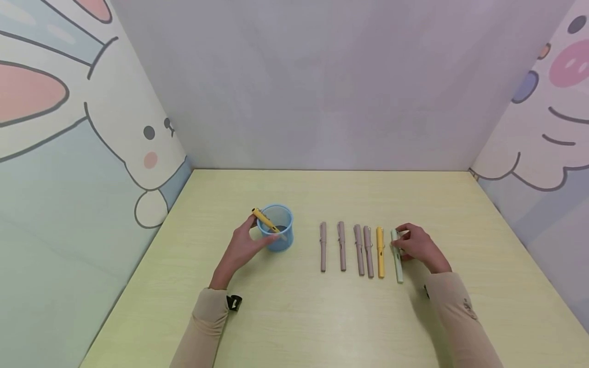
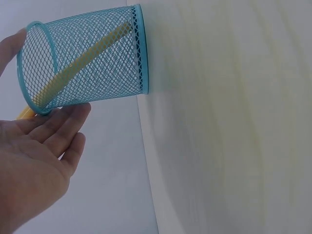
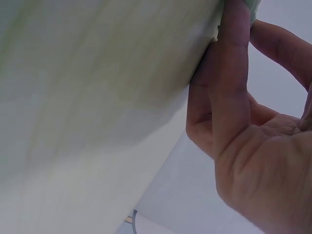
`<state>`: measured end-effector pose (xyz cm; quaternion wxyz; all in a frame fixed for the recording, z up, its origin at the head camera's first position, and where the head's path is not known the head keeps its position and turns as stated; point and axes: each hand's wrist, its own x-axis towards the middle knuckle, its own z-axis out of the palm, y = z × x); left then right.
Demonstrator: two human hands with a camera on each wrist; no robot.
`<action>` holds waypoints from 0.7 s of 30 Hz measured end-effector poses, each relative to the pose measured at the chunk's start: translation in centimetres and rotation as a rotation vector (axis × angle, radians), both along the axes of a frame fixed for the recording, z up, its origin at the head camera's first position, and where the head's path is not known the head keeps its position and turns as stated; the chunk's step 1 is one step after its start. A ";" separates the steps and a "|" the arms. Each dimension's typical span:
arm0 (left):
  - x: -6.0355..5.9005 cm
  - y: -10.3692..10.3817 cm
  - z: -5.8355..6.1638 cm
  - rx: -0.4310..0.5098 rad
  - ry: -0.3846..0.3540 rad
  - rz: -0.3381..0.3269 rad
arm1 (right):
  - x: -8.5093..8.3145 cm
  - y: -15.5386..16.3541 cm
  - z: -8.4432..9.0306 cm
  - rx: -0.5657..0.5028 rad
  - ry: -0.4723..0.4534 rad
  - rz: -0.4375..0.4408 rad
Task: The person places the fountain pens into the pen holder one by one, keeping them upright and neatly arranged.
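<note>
Item 1, cup (image 1: 280, 240): blue wire-mesh pen cup, upright on the table (image 1: 322, 317), left of centre. A yellow pen (image 1: 266, 221) leans inside it, upper end sticking out over the rim toward 10 o'clock. In the left wrist view the pen shows through the mesh (image 2: 80, 61).

Item 2, left hand (image 1: 241, 248): at 8 o'clock of the cup, fingers loosely extended against the cup's near side, thumb up by the protruding pen end. Whether the thumb actually touches the pen is hard to tell; the left wrist view shows relaxed fingers (image 2: 58, 129) lying along the mesh, not curled round anything.

Item 3, row of pens at 3 o'clock of the cup, all lying roughly parallel and pointing toward 12: four mauve pens (image 1: 345, 246), the third and fourth nearly touching; then a second yellow pen (image 1: 380, 252); then a green pen (image 1: 397, 258), pale, at the right end.

Item 4, right hand (image 1: 421, 248): at 3 o'clock of the green pen, fingertips and thumb curled and pinching its upper half; the pen lies on the table. The right wrist view shows bent fingers (image 3: 229, 97) pressed at the table surface, with a sliver of green at the top edge.

Item 5, both forearms in beige sleeves (image 1: 453, 312).

Item 6, side walls (image 1: 69, 153) printed with cartoon animals.
</note>
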<state>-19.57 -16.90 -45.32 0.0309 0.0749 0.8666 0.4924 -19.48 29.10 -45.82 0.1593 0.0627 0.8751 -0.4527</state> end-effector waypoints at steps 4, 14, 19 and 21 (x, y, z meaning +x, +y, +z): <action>0.0 0.0 0.0 0.001 -0.001 0.000 | 0.0 0.1 -0.1 -0.009 -0.003 -0.008; 0.1 0.0 0.0 0.005 -0.002 -0.001 | 0.4 0.3 -0.2 -0.057 0.012 -0.008; 0.1 0.0 0.0 0.007 0.000 -0.005 | 0.5 0.5 -0.3 -0.063 0.033 0.006; 0.1 0.0 0.1 0.006 0.000 -0.005 | 0.5 0.5 -0.2 -0.063 0.040 0.009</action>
